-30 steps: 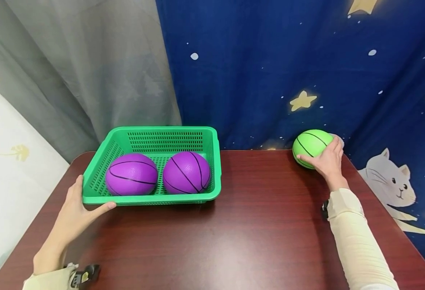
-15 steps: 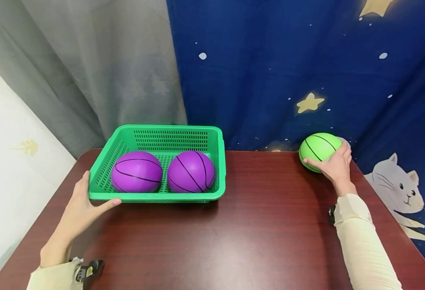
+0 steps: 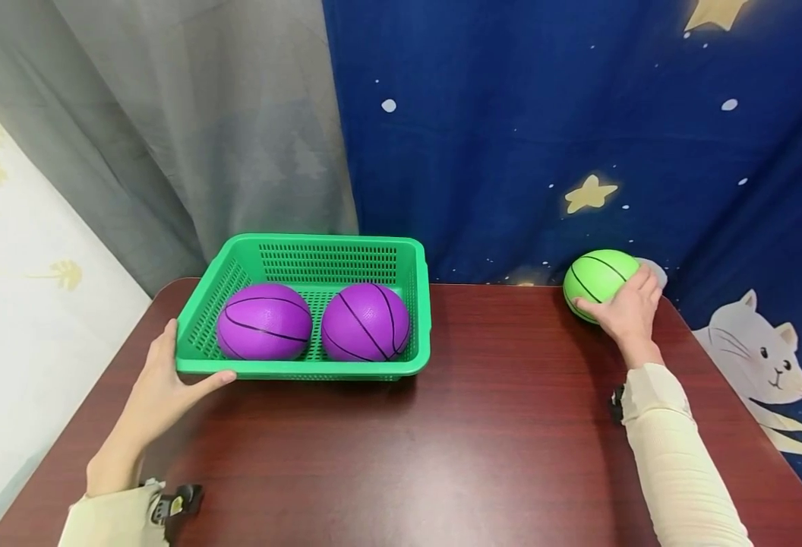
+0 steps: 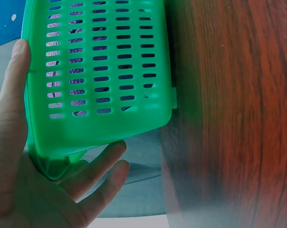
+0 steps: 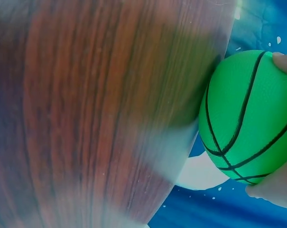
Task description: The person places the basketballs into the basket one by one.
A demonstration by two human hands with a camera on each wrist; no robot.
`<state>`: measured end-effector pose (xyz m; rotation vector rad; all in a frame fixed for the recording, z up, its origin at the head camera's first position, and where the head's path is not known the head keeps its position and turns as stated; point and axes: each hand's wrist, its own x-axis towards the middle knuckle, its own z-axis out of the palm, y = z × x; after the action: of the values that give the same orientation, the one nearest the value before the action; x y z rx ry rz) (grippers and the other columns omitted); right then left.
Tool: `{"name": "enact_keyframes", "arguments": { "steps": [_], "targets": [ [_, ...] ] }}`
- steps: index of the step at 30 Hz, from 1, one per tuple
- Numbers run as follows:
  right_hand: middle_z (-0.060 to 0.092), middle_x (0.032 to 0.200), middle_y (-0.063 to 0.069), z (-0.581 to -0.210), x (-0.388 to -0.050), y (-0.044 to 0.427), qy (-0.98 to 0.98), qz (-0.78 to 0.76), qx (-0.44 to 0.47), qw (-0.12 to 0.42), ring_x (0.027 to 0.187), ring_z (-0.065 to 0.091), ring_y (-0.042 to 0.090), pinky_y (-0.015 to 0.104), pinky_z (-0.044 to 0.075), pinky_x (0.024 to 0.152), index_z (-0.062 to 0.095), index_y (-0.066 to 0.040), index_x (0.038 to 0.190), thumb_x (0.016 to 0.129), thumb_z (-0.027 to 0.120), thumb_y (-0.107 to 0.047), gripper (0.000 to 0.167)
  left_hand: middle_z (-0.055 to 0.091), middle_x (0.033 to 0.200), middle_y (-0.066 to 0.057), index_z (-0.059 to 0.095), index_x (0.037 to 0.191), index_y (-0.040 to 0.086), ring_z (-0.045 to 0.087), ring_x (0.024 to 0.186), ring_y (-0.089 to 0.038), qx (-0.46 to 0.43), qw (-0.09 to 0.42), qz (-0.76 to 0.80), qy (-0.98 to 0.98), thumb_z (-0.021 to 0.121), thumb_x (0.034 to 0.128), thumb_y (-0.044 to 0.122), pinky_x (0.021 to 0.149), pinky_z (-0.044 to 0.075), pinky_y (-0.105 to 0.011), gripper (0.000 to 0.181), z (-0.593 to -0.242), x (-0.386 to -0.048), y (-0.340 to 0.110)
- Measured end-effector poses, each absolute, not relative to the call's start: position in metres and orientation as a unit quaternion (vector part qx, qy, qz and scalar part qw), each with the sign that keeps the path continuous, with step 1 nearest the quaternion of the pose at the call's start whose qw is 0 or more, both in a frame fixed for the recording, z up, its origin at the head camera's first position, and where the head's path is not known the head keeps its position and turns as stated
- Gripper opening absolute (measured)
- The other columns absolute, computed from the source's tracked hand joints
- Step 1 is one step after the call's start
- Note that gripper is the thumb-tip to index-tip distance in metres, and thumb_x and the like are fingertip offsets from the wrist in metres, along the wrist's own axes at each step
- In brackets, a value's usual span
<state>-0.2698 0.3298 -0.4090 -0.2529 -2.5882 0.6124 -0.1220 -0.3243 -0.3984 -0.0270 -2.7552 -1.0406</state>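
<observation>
A green basket (image 3: 305,369) with perforated walls holds two purple balls, one at the left (image 3: 264,322) and one at the right (image 3: 365,322). My left hand (image 3: 162,395) is at its near left corner, thumb along the front rim and fingers round the left side; in the left wrist view the hand (image 4: 39,190) touches the basket (image 4: 100,128) at the corner. Far to the right, my right hand (image 3: 628,310) grips a light green ball (image 3: 595,279) from the right, thumb in front. In the right wrist view, thumb and fingers press opposite sides of the ball (image 5: 243,114).
The dark red-brown table (image 3: 435,456) stretches between and in front of the hands. Behind it hang a grey curtain (image 3: 237,114) and a blue curtain (image 3: 476,137) with stars. A pale wall (image 3: 18,304) stands at the left.
The head view has shifted, so basket, balls and hands appear slightly further right. Both hands keep their places at the basket corner and on the green ball.
</observation>
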Motion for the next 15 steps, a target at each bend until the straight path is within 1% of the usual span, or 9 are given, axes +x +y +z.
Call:
{"name": "enact_keyframes", "arguments": {
  "steps": [8, 15],
  "targets": [
    [0.019, 0.135, 0.035, -0.4080, -0.2723, 0.3300, -0.942, 0.234, -0.093, 0.221, 0.122, 0.021, 0.049, 0.057, 0.018, 0.101, 0.007, 0.011, 0.139, 0.062, 0.083, -0.033, 0.117, 0.005, 0.151, -0.023, -0.008, 0.149, 0.012, 0.014, 0.134, -0.045, -0.004, 0.097, -0.353, -0.930, 0.075, 0.0759, 0.040, 0.093, 0.021, -0.070, 0.115, -0.3987, -0.1209, -0.3235],
    [0.021, 0.132, 0.035, -0.4061, -0.2690, 0.3338, -0.942, 0.241, -0.098, 0.213, 0.119, 0.023, 0.050, 0.056, 0.020, 0.102, 0.007, 0.012, 0.138, 0.064, 0.082, -0.032, 0.114, 0.005, 0.151, -0.023, -0.008, 0.149, 0.012, 0.013, 0.134, -0.044, -0.005, 0.100, -0.354, -0.930, 0.075, 0.0759, 0.040, 0.093, 0.021, -0.070, 0.114, -0.3988, -0.1206, -0.3237]
  ]
}}
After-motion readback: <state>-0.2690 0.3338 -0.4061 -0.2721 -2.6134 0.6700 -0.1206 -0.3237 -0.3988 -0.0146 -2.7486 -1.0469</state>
